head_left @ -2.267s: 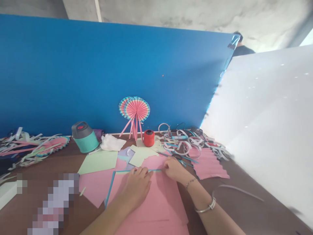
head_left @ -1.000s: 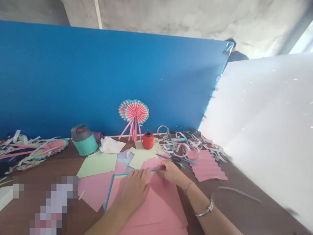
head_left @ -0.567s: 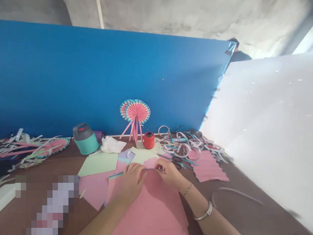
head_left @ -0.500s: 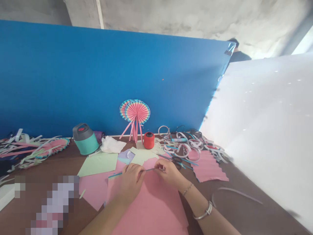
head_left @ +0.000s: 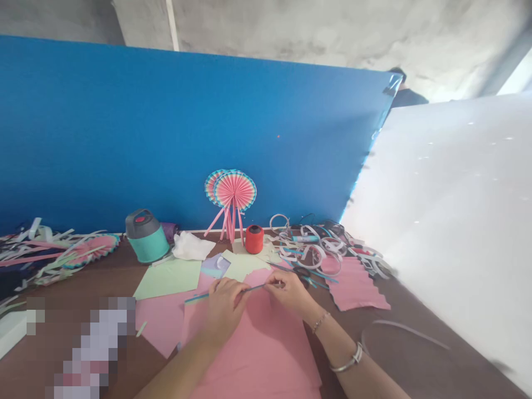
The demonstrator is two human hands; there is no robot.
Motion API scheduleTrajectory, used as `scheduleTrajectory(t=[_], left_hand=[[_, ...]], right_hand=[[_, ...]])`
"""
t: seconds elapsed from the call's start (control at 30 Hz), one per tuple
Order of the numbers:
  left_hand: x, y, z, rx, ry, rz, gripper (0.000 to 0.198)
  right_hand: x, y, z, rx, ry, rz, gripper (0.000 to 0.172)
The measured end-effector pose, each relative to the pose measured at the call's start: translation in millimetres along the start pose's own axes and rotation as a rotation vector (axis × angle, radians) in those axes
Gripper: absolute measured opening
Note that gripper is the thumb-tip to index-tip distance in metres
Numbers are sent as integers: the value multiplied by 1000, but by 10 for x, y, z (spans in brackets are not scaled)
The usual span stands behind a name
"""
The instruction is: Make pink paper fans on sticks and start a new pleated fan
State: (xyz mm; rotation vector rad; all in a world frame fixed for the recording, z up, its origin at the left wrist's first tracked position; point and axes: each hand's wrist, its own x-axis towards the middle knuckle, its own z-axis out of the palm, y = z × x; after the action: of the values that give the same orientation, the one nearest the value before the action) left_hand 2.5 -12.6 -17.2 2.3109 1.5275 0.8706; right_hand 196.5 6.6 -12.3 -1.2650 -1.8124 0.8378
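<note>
A large pink sheet (head_left: 257, 349) lies in front of me, with a narrow blue-green band along its far edge. My left hand (head_left: 226, 299) is closed on that edge, thumb and fingers pinching it left of centre. Farther right, my right hand (head_left: 286, 288) pinches the same edge between thumb and fingertips. A thin dark-blue strip of the edge shows between the two hands. Under and behind the sheet are green paper (head_left: 168, 279) and more pink paper (head_left: 160, 321).
Pleated pink fans (head_left: 235, 189) lean on the blue panel (head_left: 166, 127). Nearby stand a red thread spool (head_left: 254, 239) and a teal container (head_left: 147, 244). Curled strips (head_left: 311, 255), scissors (head_left: 302, 271) and wavy pink paper (head_left: 355, 282) lie right. A person (head_left: 407, 97) is behind the panel.
</note>
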Motion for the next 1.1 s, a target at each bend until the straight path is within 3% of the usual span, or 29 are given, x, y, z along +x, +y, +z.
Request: scheduleTrajectory(t=[0.33,0.5,0.77,0.9,1.0,1.1], left_hand=[[0,-82,59,-37,65,31,26],[15,-164,40,-36,120,-28,26],[15,-138,27,-63,94,-52,25],[-6,-136,43,-87,59,-11,28],[-20,-147,68,-100,42,13,27],[-27,-144,80,-96,45,11,25]], right_hand=[[49,131,34,245,65,95,21],[93,221,-110,408,231,262,32],[138,337,-142,185,424,172,41],[149,394,-137,150,409,144,45],[139,413,-157,41,376,83,34],[125,406,-181,-105,433,41,24]])
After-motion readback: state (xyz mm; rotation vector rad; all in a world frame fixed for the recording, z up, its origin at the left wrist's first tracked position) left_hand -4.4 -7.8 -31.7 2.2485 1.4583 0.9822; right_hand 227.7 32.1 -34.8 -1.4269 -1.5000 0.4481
